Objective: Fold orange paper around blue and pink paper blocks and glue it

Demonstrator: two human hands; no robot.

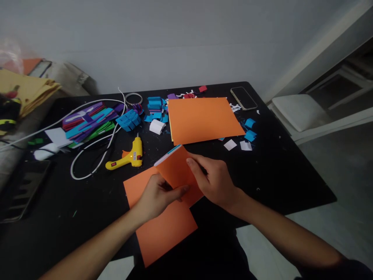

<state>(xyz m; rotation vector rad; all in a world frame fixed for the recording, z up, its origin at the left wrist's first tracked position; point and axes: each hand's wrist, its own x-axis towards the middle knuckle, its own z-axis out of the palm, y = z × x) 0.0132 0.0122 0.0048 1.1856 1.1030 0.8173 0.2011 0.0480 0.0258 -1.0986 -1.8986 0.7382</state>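
Between my two hands is a folded piece of orange paper [177, 165], tilted up, with white and blue layers showing along its top edge. My left hand [157, 194] grips its lower left part, thumb in front and fingers hidden behind. On the upper right edge, my right hand [214, 179] pinches the paper between thumb and fingers. Underneath lies a flat orange sheet [169, 237] on the black table [279, 171]. A yellow glue gun [128, 155] rests just left of the sheet's top edge.
A stack of orange sheets [204, 120] lies behind my hands, with a phone [243, 98] to its right. At the left are bundled coloured paper strips [90, 120], a looping white cable [72, 167] and a tape roll [134, 98]. Small blue and white paper pieces [230, 145] lie scattered.
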